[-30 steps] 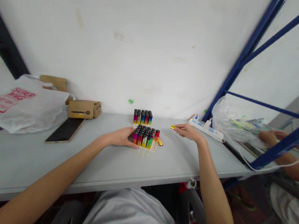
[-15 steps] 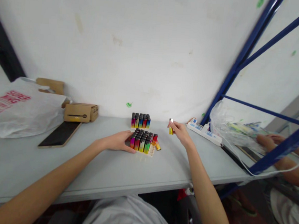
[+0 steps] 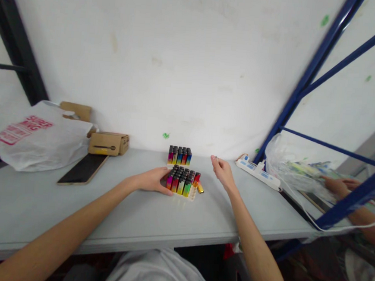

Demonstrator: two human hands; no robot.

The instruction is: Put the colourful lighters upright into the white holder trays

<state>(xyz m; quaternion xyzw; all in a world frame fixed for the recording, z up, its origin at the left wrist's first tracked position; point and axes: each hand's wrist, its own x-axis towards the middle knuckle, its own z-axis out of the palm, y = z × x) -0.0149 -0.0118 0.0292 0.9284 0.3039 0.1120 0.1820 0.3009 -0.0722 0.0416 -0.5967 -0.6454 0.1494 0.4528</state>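
Upright disposable lighters [image 3: 179, 181] in bright colours with black tops fill most of a white tray [image 3: 191, 196]; its right end shows bare slots beside a red lighter [image 3: 197, 179]. My left hand [image 3: 153, 180] wraps the tray's left side, thumb in front, fingers behind. To the right, above the table, my right hand [image 3: 223, 172] is closed round a lighter [image 3: 216, 157], of which only a small bit shows at the fingertips. A gold lighter [image 3: 200, 188] lies flat just right of the tray.
A second group of lighters [image 3: 180, 155] stands behind, near the wall. On the left are a cardboard box [image 3: 109, 144], a phone [image 3: 83, 170] and a white plastic bag [image 3: 44, 140]. A power strip [image 3: 259, 174] and blue frame [image 3: 281, 122] stand right, with another person's hands [image 3: 339, 187] beyond.
My right hand has turned and curled round its lighter, so the gold body no longer shows. The left hand stays at the tray. The whole view has shifted slightly.
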